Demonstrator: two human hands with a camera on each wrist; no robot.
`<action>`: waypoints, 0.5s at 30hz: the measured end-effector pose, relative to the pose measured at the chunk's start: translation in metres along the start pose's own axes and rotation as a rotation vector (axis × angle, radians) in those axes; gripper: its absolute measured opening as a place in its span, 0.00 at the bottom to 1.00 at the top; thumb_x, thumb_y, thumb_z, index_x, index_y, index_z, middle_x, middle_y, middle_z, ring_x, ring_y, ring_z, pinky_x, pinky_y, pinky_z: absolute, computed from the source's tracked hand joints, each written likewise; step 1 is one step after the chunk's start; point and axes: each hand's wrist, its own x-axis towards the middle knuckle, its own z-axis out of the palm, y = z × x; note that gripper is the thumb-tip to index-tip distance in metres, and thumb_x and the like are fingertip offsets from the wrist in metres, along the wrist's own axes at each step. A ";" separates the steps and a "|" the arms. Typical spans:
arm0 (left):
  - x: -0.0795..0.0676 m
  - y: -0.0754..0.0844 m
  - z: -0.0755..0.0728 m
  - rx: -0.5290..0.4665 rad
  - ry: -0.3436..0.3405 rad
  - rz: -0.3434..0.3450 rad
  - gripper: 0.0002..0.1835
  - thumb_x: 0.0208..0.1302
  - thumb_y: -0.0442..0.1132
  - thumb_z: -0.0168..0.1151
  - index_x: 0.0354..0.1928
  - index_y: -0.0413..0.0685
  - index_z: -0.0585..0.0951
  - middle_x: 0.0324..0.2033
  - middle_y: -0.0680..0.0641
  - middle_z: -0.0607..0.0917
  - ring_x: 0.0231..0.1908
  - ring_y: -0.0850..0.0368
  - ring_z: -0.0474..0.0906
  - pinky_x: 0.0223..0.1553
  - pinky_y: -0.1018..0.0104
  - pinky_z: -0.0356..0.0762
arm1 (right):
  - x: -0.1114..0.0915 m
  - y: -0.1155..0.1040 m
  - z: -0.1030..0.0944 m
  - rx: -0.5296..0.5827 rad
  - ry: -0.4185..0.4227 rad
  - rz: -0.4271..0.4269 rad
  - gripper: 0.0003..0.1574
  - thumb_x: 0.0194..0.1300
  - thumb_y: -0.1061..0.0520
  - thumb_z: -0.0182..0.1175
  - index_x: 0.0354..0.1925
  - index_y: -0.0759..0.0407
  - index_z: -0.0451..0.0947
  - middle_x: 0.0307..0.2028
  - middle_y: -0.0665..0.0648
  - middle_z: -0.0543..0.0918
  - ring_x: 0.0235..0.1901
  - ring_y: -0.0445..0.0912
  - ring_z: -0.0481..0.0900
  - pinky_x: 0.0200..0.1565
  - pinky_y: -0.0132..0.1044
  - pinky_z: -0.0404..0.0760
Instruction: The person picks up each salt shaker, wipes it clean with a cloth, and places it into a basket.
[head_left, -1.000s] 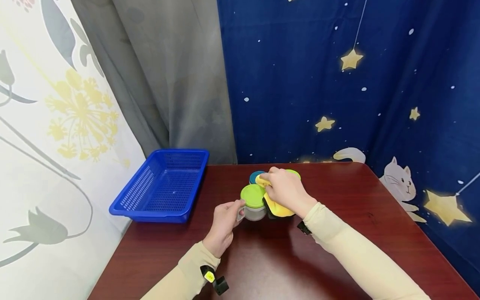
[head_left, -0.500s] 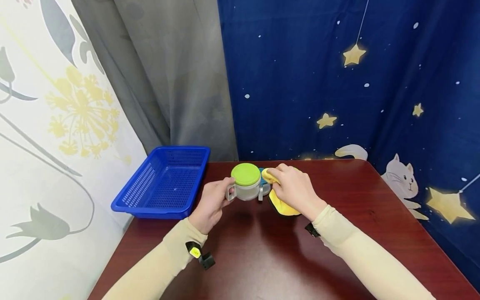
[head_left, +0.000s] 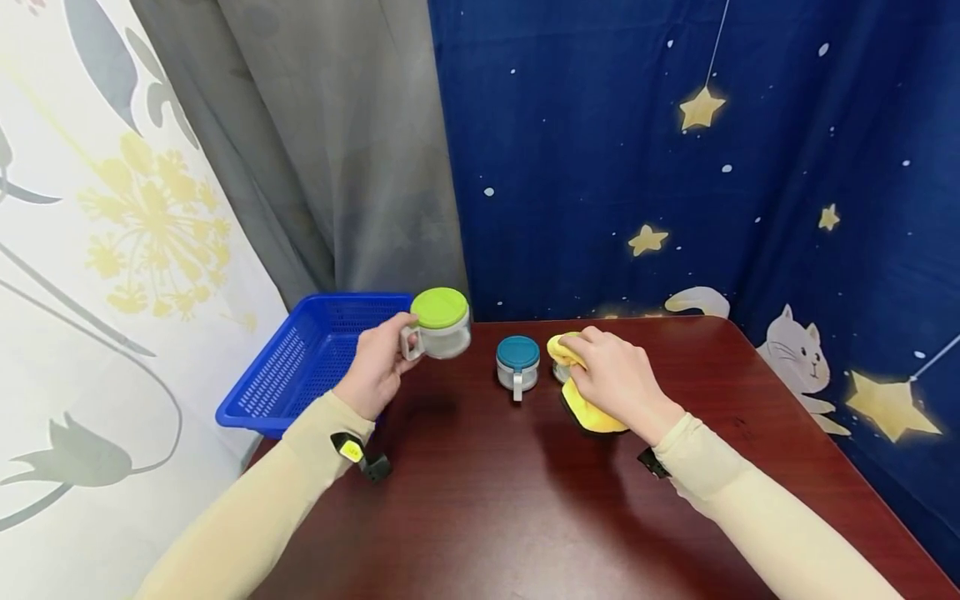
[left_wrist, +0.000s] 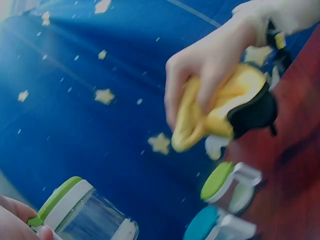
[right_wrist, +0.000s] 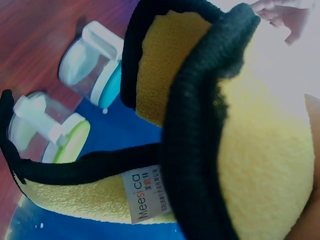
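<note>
My left hand [head_left: 377,367] grips the handle of a clear jar with a green lid [head_left: 440,310], held up off the table beside the basket. My right hand [head_left: 618,375] pinches a folded yellow cloth with black edging [head_left: 592,410], raised over the table. A smaller clear jar with a blue lid [head_left: 518,354] stands between the hands, its white handle facing me. Behind the cloth, mostly hidden in the head view, is another jar; the left wrist view shows its green lid [left_wrist: 217,181]. In the right wrist view the cloth [right_wrist: 270,130] fills much of the picture.
A blue perforated basket [head_left: 258,412] stands at the left of the dark red wooden table [head_left: 465,500]. Grey and blue curtains [head_left: 570,167] hang behind the table's far edge, and a white patterned curtain is at the left.
My left hand has lifted the green-lidded jar and carried it left, near the basket. My right hand has moved a little to the right with the cloth, and the blue-lidded jar is now uncovered.
</note>
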 end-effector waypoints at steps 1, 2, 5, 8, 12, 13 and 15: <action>0.004 0.005 -0.004 -0.023 -0.004 -0.007 0.06 0.64 0.38 0.66 0.33 0.44 0.80 0.19 0.52 0.78 0.22 0.62 0.75 0.37 0.63 0.80 | -0.001 0.002 -0.001 -0.004 0.001 0.000 0.26 0.60 0.54 0.68 0.58 0.49 0.82 0.45 0.52 0.82 0.38 0.48 0.81 0.25 0.47 0.80; 0.008 0.009 -0.007 -0.042 -0.007 -0.015 0.06 0.65 0.38 0.66 0.34 0.44 0.80 0.19 0.52 0.78 0.22 0.62 0.74 0.38 0.62 0.79 | -0.001 0.004 -0.003 -0.006 0.004 0.000 0.26 0.60 0.54 0.68 0.58 0.50 0.82 0.45 0.52 0.82 0.37 0.48 0.81 0.25 0.48 0.80; 0.019 0.020 -0.019 -0.088 -0.002 -0.047 0.06 0.66 0.38 0.65 0.36 0.43 0.80 0.21 0.52 0.79 0.23 0.62 0.74 0.42 0.61 0.77 | -0.003 0.009 -0.006 -0.011 0.006 0.002 0.26 0.60 0.55 0.67 0.58 0.50 0.82 0.45 0.52 0.82 0.37 0.48 0.81 0.25 0.48 0.80; 0.030 0.027 -0.031 -0.114 0.017 -0.074 0.07 0.66 0.38 0.65 0.41 0.42 0.80 0.23 0.51 0.80 0.26 0.62 0.75 0.52 0.56 0.75 | -0.006 0.013 -0.008 -0.005 0.001 0.010 0.27 0.60 0.54 0.67 0.59 0.50 0.81 0.45 0.53 0.82 0.37 0.48 0.81 0.25 0.47 0.79; 0.046 0.033 -0.046 -0.143 0.039 -0.085 0.11 0.68 0.38 0.64 0.48 0.42 0.76 0.24 0.49 0.78 0.29 0.60 0.75 0.62 0.49 0.68 | -0.010 0.018 -0.009 -0.005 0.004 0.020 0.27 0.60 0.54 0.67 0.59 0.50 0.82 0.45 0.53 0.82 0.36 0.48 0.80 0.25 0.46 0.79; 0.050 0.034 -0.050 -0.146 0.047 -0.084 0.12 0.68 0.38 0.64 0.49 0.42 0.75 0.24 0.49 0.78 0.30 0.60 0.75 0.62 0.49 0.69 | -0.011 0.019 -0.008 -0.005 0.008 0.021 0.27 0.60 0.55 0.67 0.58 0.49 0.82 0.45 0.53 0.83 0.36 0.48 0.80 0.24 0.46 0.79; 0.058 0.036 -0.060 -0.151 0.061 -0.086 0.15 0.68 0.39 0.64 0.52 0.42 0.73 0.26 0.49 0.78 0.33 0.59 0.75 0.61 0.49 0.71 | -0.013 0.021 -0.008 -0.007 0.011 0.026 0.26 0.59 0.55 0.67 0.58 0.49 0.82 0.45 0.52 0.83 0.36 0.48 0.81 0.25 0.47 0.79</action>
